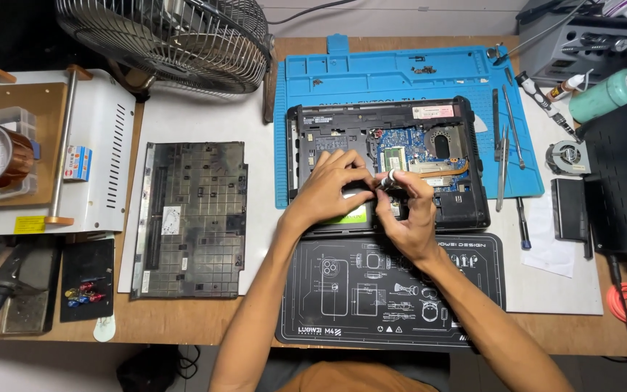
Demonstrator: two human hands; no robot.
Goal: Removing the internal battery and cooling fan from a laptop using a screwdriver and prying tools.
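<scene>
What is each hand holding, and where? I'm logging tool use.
The right hand pinches a small screwdriver by its handle; the left hand rests on the opened laptop, gripping nothing visible.

Head camera, straight down over the bench

It looks from above the person's seat onto the wooden workbench (197, 319) (far edge at top), fairly near, centred on the blue silicone repair mat (400, 76); forearms enter from below.
</scene>
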